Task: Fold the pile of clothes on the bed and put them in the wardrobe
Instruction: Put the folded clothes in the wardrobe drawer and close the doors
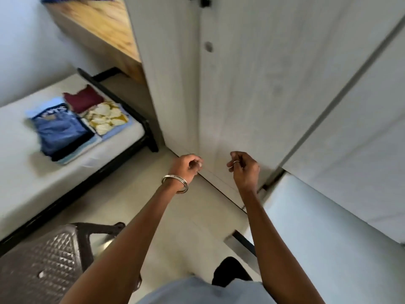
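Folded clothes (74, 126) lie on the bed (26, 185), far left of the person, well apart from both hands. They sit in neat stacks: a blue denim stack (59, 130) nearest, a maroon garment (83, 99) behind it, a yellow-and-white patterned piece (105, 118) to the right. The group's long axis runs roughly along the bed edge, near-left to far-right. Left hand (187, 166), wearing a bangle (175, 183), is the nearer one to the clothes; right hand (243, 167) is further off. Both hands are raised before the wardrobe (252, 84), fingers loosely curled, holding nothing that can be made out; blur hides whether fingertips touch anything. Wardrobe doors look closed, the seam between them running up from between the hands to a round lock (208, 46). Judgement: folding appears done, and the wardrobe must be opened before the stacks are fetched, which means a turn to the left. A dark plastic chair (43, 260) stands near-left, between the person and the bed; it may crowd the path. A wooden shelf (98, 29) overhangs the bed's far end.
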Demonstrator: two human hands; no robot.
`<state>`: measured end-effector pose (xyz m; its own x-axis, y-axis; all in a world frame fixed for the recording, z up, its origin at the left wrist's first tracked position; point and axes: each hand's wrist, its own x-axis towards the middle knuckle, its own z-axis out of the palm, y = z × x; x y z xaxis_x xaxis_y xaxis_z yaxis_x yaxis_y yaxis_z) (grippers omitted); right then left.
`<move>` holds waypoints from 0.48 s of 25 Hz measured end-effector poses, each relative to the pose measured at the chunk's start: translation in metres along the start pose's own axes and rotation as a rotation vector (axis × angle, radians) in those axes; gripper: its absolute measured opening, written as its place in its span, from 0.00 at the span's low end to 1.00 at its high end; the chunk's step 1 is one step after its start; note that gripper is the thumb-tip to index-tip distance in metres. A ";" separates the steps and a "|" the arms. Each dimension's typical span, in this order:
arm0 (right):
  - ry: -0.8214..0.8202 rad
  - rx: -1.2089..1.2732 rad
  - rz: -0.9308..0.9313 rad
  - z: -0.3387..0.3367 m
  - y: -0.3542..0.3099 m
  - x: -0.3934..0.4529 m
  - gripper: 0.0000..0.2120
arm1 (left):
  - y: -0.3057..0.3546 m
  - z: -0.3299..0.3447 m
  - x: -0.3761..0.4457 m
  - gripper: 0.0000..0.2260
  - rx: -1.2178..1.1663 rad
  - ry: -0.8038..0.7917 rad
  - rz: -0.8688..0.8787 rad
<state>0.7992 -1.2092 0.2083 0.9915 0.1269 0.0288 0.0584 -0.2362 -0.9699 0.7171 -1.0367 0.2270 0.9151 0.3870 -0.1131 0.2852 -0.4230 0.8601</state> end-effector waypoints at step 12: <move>-0.595 -0.061 -0.012 0.361 -0.054 0.106 0.08 | -0.182 -0.258 0.076 0.08 -0.312 0.577 -0.616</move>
<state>0.8596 -0.8350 0.1764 0.7564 0.6434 -0.1178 0.0929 -0.2839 -0.9543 0.6612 -0.7192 0.1896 0.3164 0.8585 -0.4037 0.5102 0.2048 0.8353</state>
